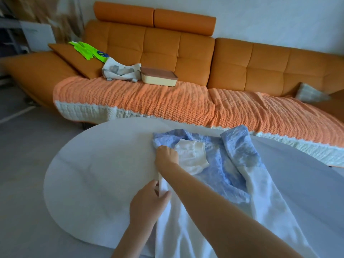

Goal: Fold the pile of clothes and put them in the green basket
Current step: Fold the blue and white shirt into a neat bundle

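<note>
The blue-and-white cloth garment (219, 164) is puckered and crinkly where blue, and smoother and softer where white. The white oval table (89, 164) under it looks matt and smooth. The orange tufted sofa (160, 49) has a smooth, leather-like skin with a faint sheen. The orange-and-white throw (149, 101) on its seat is a coarse waffle weave. The cream lidded box (158, 80) looks like smooth plastic.

A blue-and-white crinkled garment (223, 170) lies on the right half of the white oval tabletop (89, 174). Behind it stands an orange leather sofa (162, 43); on its seat a cream lidded box (158, 78), a pale canvas bag (119, 71) touching its left.
</note>
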`<action>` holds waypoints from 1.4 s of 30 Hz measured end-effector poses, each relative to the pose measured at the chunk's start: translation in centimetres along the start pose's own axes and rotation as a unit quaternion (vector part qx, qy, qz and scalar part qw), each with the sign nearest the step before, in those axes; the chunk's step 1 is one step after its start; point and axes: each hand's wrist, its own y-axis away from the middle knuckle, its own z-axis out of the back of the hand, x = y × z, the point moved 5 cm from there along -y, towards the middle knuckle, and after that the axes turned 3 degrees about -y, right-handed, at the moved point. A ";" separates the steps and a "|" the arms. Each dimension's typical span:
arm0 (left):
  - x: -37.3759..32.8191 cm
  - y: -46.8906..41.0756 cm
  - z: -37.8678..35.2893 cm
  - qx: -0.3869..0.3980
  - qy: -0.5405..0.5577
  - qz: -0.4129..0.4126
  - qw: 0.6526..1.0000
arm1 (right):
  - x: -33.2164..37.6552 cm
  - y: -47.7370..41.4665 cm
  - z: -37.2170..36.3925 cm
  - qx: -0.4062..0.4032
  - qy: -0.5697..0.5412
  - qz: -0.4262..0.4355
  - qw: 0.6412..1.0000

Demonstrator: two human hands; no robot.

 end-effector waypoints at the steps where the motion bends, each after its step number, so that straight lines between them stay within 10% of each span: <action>1: -0.2 0.3 0.1 0.016 0.015 -0.007 1.000 | -0.7 -0.2 0.5 0.010 -0.033 -0.015 0.999; 10: -10.5 3.7 -0.4 0.052 0.138 -0.184 0.972 | -12.7 -1.1 7.2 -0.107 -0.347 -0.054 0.930; 16: -12.5 5.8 -8.8 0.265 0.129 -0.125 0.947 | -20.2 2.0 4.5 -0.079 -0.015 -0.117 0.990; 20: -12.6 3.1 -7.0 0.007 0.061 -0.264 0.962 | -18.6 2.1 6.5 -0.211 0.039 0.037 0.976; 24: -11.3 0.8 -9.8 -0.085 -0.207 -0.396 0.891 | -17.9 1.0 4.6 -0.054 0.142 0.120 0.981; 27: -9.6 0.4 -12.2 -0.037 -0.243 -0.394 0.886 | -20.3 0.4 1.0 0.092 0.135 0.056 0.985; 35: -9.6 0.5 -11.5 0.010 -0.222 -0.363 0.905 | -19.5 0.6 2.3 0.070 0.134 0.046 0.987; 40: -7.8 2.4 -4.3 -0.102 0.114 -0.209 0.966 | -15.9 6.4 5.8 -0.083 -0.005 0.062 0.995; 42: -5.8 4.6 -2.5 -0.033 0.146 -0.122 0.981 | -15.6 10.6 6.4 -0.091 -0.057 0.027 0.994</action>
